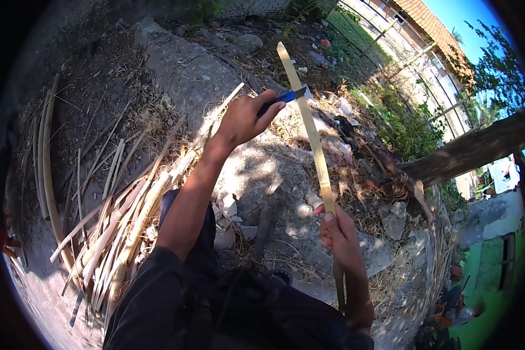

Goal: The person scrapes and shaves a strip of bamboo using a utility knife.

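My left hand (248, 116) is closed around the blue handle of a box cutter (287, 97). Its blade lies against the left edge of a long, pale bamboo strip (312, 135), in the strip's upper part. Lower down, my right hand (341, 233) grips the same strip, thumb on its face. The strip stands tilted, its tip pointing up and slightly left, while its lower end runs down past my right wrist. My palm and fingers hide part of the cutter's handle.
A heap of bamboo strips (128, 219) lies on the ground to the left, with longer poles (48, 157) beyond it. A thick log (472, 149) slants in at the right. Broken concrete (394, 221) and dry fibres surround me. Part of a person (452, 297) shows at lower right.
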`<state>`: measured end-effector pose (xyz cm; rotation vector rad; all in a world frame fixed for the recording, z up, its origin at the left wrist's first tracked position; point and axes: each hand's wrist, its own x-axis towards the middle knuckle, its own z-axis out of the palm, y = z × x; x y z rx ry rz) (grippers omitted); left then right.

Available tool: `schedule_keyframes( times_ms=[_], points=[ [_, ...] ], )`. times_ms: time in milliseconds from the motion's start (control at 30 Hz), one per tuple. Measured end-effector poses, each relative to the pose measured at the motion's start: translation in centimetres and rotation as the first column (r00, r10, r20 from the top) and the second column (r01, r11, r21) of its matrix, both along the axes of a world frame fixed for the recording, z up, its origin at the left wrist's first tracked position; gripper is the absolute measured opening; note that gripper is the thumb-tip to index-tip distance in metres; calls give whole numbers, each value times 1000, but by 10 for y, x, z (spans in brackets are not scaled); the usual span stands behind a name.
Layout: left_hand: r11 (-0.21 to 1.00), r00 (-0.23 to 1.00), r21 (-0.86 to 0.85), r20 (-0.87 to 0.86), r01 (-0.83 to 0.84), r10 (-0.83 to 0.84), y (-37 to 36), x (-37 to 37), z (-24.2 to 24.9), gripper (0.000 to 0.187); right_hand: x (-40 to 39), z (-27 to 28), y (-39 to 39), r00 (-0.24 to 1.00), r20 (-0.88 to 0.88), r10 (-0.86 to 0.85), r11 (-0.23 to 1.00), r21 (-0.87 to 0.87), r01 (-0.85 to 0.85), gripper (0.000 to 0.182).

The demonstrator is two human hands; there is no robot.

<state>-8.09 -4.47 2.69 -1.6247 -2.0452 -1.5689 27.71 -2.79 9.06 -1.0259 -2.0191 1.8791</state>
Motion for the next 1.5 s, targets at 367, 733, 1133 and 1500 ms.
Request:
schedule_keyframes(
  times_ms=[367,733,1133,1500],
  points=[
    [994,999,110,40,-14,10,14,-5,-6,32,7,5,-12,997,56,-60,997,55,57,24],
    [994,994,31,25,-104,103,6,-23,-8,36,-1,7,-14,997,70,-42,997,61,37,23],
    [994,985,-8,132,-111,111,-2,-32,2,42,0,6,-23,998,54,-45,998,47,42,22],
    [994,986,11,129,-108,106,-11,-30,5,45,-2,12,-19,998,65,1,999,46,-4,23]
  ],
)
